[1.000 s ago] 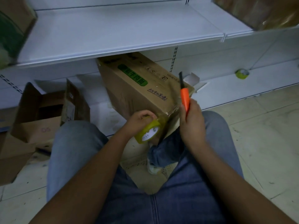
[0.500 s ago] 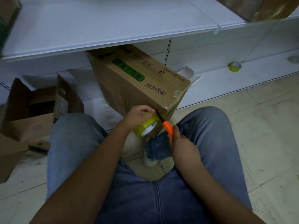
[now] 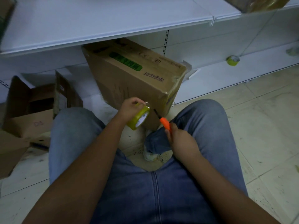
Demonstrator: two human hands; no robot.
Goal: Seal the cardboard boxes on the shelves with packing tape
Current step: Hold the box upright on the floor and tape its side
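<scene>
A closed cardboard box (image 3: pixel 129 78) with a green label leans tilted out of the bottom shelf, its near corner between my knees. My left hand (image 3: pixel 130 107) grips a yellow roll of packing tape (image 3: pixel 140 118) held against the box's near face. My right hand (image 3: pixel 179 139) holds an orange-handled utility knife (image 3: pixel 165 123), its dark blade pointing up-left and reaching the box just right of the roll. Clear tape shines on the box's right edge (image 3: pixel 174 88).
An open empty cardboard box (image 3: pixel 32 110) lies on the floor at the left. A second yellow tape roll (image 3: pixel 233 60) sits on the bottom shelf (image 3: pixel 218 73) at the right. A white shelf (image 3: pixel 97 18) overhangs the box. My jeans-clad knees flank the box; tiled floor lies to the right.
My right hand has brought the knife down from beside the box's upper corner to the tape roll's right side. My left hand has kept the roll against the box.
</scene>
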